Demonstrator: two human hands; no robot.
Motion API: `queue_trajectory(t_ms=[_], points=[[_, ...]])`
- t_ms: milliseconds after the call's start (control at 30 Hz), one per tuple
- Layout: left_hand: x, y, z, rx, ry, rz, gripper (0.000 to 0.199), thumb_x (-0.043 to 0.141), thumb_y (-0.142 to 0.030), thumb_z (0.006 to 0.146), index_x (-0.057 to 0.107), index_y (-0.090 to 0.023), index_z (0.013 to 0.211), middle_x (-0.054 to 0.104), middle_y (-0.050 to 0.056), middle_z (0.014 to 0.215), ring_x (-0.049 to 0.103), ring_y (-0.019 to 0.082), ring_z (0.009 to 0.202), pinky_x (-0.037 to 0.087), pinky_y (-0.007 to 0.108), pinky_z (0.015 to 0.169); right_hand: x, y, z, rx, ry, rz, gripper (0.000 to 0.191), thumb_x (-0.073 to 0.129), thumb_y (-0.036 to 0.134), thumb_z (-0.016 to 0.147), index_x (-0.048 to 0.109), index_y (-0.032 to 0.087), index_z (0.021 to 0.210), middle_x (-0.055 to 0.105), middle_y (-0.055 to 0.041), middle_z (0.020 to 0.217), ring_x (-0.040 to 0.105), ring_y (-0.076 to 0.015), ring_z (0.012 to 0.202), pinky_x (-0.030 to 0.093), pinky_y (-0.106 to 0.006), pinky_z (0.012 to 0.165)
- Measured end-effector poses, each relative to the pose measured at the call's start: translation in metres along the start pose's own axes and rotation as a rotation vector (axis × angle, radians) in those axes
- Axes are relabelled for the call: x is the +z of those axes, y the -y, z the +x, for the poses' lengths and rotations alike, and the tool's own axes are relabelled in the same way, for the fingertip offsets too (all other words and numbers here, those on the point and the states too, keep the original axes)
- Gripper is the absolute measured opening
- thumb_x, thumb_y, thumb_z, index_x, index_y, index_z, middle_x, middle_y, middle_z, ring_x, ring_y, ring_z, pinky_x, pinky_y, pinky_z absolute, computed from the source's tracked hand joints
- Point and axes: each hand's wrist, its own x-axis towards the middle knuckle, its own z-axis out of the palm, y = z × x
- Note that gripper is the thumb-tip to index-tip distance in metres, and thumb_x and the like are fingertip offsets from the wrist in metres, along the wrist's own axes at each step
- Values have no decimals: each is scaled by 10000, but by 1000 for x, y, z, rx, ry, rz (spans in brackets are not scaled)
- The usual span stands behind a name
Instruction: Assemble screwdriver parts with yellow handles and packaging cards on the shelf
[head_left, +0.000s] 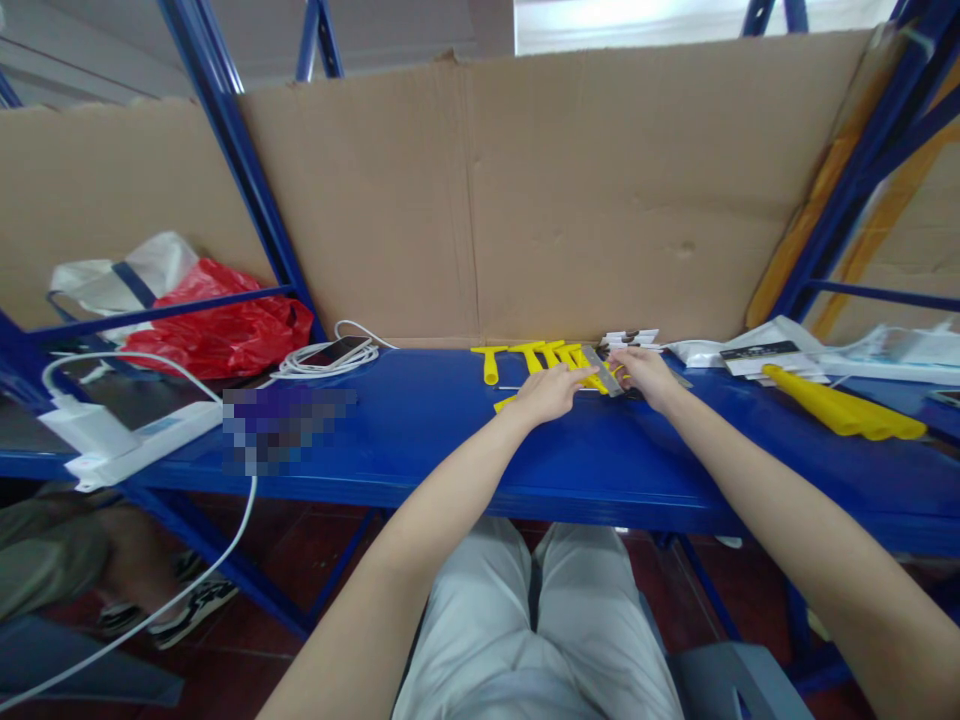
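Observation:
My left hand is closed around what looks like a yellow T-shaped scraper handle. Its yellow end sticks out on the left of the hand, and most of the grip is hidden by the fingers. A flat grey metal blade lies slanted between my two hands, against the yellow head. At the blade's right edge, my right hand has its fingers pinched together on it; the exact hold is small and partly hidden. Just behind my left hand, several yellow T-shaped handles stand in a row along the cardboard.
Several longer yellow handles lie at the right beside white-and-black packets. A coiled white cable with a phone, a red plastic bag and a power strip occupy the left. Cardboard walls the blue table's back.

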Motion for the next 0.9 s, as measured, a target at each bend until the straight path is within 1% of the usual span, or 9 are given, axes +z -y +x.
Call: queue_trajectory(t_ms=[100,167,267,333,400,500,600,700,900], points=[[-1,7,0,-50,1,-17,471,381,-253,964,413,-312,1430,604,78,1255,579,228,1132,468,339,923,-13,-6,11,-111,-150,-280,126,542,201,801,559,166,681,593,-36,672,528,-124,591,424,-232,565],[-1,10,1,-73,5,-26,472,385,-249,961,418,-305,1428,603,83,1267,582,229,1135,472,346,926,-21,-9,17,-173,-181,-540,107,541,190,781,594,165,692,638,-60,729,595,-176,738,464,-269,693],[-1,12,1,-83,9,-33,466,398,-246,956,438,-307,1417,599,83,1280,581,230,1143,473,348,932,-25,-9,21,-114,-108,-873,117,555,216,779,650,164,734,681,-106,871,623,-247,926,467,-329,822],[-1,12,1,-87,10,-34,466,399,-246,955,441,-306,1415,603,85,1272,584,234,1142,473,354,935,-23,-6,23,-41,-61,-1042,142,565,241,784,678,156,791,678,-148,981,604,-297,1030,459,-389,869],[-1,12,1,-88,10,-35,464,397,-248,956,441,-310,1414,610,85,1259,588,237,1136,473,360,936,-20,-2,25,-8,-62,-1167,183,586,257,774,692,139,865,655,-193,1069,568,-342,1108,444,-453,897],[-1,12,2,-85,1,-47,459,405,-257,956,446,-316,1410,620,77,1244,587,232,1134,478,354,932,-15,5,29,22,-66,-1258,295,657,277,727,687,111,969,629,-240,1118,550,-370,1138,432,-506,906],[-1,14,2,-89,-14,-65,450,416,-263,956,459,-316,1401,627,67,1241,587,222,1135,480,344,931,-13,9,34,87,14,-1280,370,698,278,694,677,105,1021,633,-239,1109,572,-360,1112,442,-497,898],[0,15,2,-86,-21,-75,442,431,-259,951,478,-316,1388,626,65,1253,584,220,1143,475,347,940,-12,9,37,134,62,-1294,362,674,234,701,671,106,1040,636,-229,1112,587,-343,1094,446,-476,896],[1,14,2,-80,-22,-81,448,439,-256,947,475,-316,1389,629,58,1257,587,218,1142,477,340,938,-12,1,37,131,13,-1278,351,614,237,737,662,103,1057,642,-227,1083,597,-330,1070,450,-464,880]])
